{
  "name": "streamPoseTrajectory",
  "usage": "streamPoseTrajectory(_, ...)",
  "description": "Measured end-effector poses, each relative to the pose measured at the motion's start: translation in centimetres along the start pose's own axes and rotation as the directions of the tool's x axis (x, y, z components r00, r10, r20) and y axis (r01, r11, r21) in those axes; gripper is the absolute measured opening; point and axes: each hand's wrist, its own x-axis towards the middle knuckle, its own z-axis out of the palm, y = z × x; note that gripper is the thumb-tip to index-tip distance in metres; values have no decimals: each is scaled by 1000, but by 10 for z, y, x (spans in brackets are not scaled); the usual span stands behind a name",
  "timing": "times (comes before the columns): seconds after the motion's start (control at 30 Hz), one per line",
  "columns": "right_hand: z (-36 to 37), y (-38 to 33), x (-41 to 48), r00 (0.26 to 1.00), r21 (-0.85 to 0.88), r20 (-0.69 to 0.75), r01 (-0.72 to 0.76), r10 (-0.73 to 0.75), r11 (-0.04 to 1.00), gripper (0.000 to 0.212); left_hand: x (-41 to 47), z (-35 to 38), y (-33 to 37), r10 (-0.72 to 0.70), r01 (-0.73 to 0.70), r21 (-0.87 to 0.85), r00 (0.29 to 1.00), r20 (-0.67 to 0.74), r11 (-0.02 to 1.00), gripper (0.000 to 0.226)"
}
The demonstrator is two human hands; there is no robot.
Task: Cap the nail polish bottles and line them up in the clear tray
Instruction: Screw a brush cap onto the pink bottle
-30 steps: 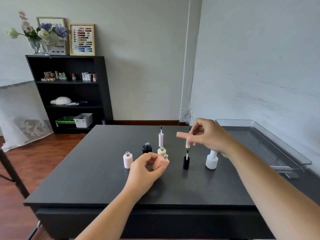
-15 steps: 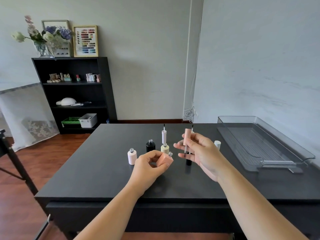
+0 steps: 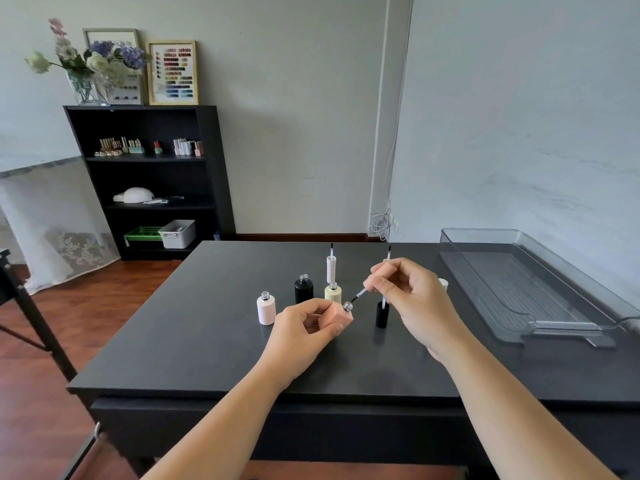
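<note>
Your left hand held the peach bottle above the dark counter, tilted so that its open neck pointed up and to the right. The grip of this hand was closed around the body of the bottle, with the thumb on the near side and the fingers behind.

Your right hand pinched the peach cap between thumb and fingers. The brush stem of the cap pointed down and to the left, and its dark tip was just at the neck of the peach bottle; I cannot tell if the tip was already inside.

On the counter stood 3 open bottles near your left hand: a pale pink bottle at the left, a black bottle behind, and a cream bottle just behind the peach one. A lilac cap stood upside down behind the cream bottle, brush up. A black cap also stood with its brush up, partly hidden by your right hand. Something white showed just behind that hand; I cannot tell what it was.

The clear tray lay at the right side of the counter, well apart from the bottles, and held no bottle.
</note>
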Motion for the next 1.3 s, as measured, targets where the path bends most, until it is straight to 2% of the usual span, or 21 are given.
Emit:
streamPoseTrajectory(0.3, 5, 3, -1, 999, -86, 32, -18, 20, 996, 9, -1, 0, -1, -1, 1, 0, 1000, 0, 1000, 28)
streamPoseTrajectory(0.4, 5, 4, -4, 998, -118, 61, -26, 34, 993, 2, 0, 0, -2, 3, -3, -9, 1000, -6, 1000, 30)
streamPoseTrajectory(0.53, 2, -1, -6, 995, -179, 96, -24, 42, 984, 14, 0, 0, -3, 7, -8, -45, 1000, -8, 999, 30)
streamPoseTrajectory(0.7, 2, -3, -8, 985, -394, 165, 18, 52, 919, 13, 1, 0, -4, -10, 8, -93, 1000, -15, 996, 29)
streamPoseTrajectory(0.8, 4, -3, -9, 972, -494, 210, 9, 109, 869, 16, 1, 0, -4, -7, 6, -108, 1000, -9, 994, 28)
streamPoseTrajectory(0.9, 1, -5, -11, 956, -502, 253, -1, 148, 865, 24, 1, 0, -3, -12, 10, -137, 1000, -13, 991, 29)
streamPoseTrajectory(1.03, -2, -5, -10, 966, -477, 212, -33, 151, 878, 20, 2, -1, -2, -29, 25, -157, 999, -23, 987, 33)
streamPoseTrajectory(1.17, -2, -5, -9, 977, -571, 116, -80, 177, 817, 41, 2, -1, -1, -33, 29, -165, 999, -22, 986, 35)
streamPoseTrajectory(1.23, -5, -5, -10, 972, -548, 131, -92, 194, 831, 35, 1, -1, -1, -34, 30, -169, 999, -19, 985, 34)
streamPoseTrajectory(1.3, -11, -4, -10, 961, -490, 198, -71, 191, 869, 16, 1, -1, -1, -37, 33, -178, 999, -19, 983, 32)
